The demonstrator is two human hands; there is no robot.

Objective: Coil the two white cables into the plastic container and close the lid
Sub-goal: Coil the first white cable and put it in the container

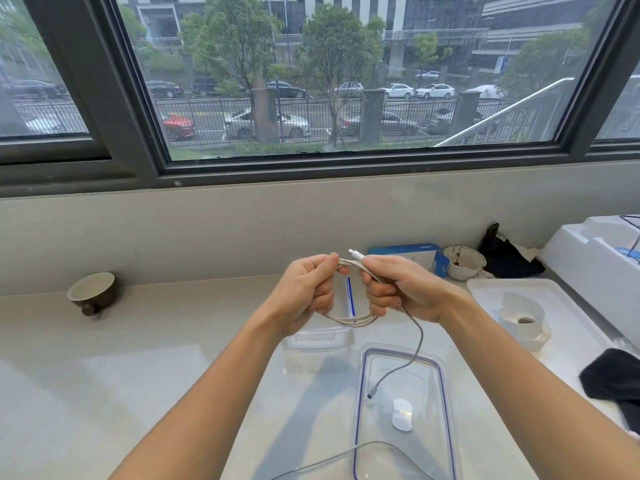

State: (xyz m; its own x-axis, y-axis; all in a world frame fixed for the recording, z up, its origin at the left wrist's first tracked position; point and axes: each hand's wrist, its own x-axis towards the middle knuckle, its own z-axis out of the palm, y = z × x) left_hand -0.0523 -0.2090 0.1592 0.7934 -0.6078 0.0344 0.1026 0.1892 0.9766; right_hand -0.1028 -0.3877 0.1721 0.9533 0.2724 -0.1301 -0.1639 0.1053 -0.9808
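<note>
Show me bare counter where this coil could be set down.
Widest bare patch: counter between the brown cup and the plastic container. Crowded on the right: lid, white tray, black cloth. Both hands hold the coiled cable.

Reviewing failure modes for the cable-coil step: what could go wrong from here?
1. The coiled white cable is held between the left hand and right hand, but its tail hangs loose with the plug dangling over the lid; it may snag or let the loops spring open.
2. The second cable lies across the lid's near edge, so lifting the lid could drag it.
3. The container sits largely hidden under the hands, so the drop may miss.
</note>
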